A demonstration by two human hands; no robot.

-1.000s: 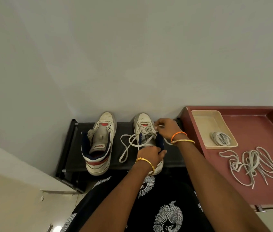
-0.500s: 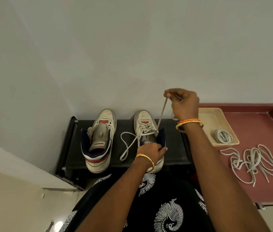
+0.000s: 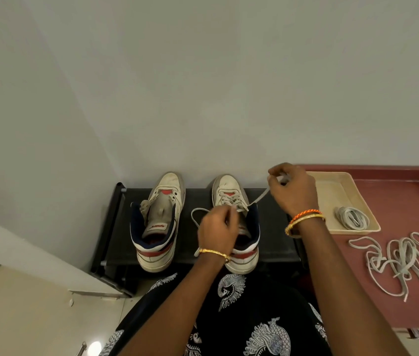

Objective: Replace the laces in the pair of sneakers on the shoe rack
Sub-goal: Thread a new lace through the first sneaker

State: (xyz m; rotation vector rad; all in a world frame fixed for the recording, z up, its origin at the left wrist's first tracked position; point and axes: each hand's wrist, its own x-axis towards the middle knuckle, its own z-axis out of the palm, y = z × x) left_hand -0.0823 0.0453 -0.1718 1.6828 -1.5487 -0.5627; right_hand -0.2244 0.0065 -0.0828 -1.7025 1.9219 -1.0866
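Two white, navy and red sneakers stand side by side on a black shoe rack. The left sneaker has no lace and its tongue is pulled up. The right sneaker is partly laced with a pale lace. My right hand pinches one end of that lace, held up and to the right of the shoe. My left hand is over the shoe's upper eyelets, fingers closed on the other lace strand, which loops out to the left.
A dark red tray-like surface adjoins the rack on the right. On it sits a beige tray holding a coiled lace, and a tangled heap of loose laces lies nearer me. A white wall rises behind.
My right hand has come down with the lace end, slackening the strand. My left hand left the shoe's heel collar and moved up to the lacing, where it closed on a strand.
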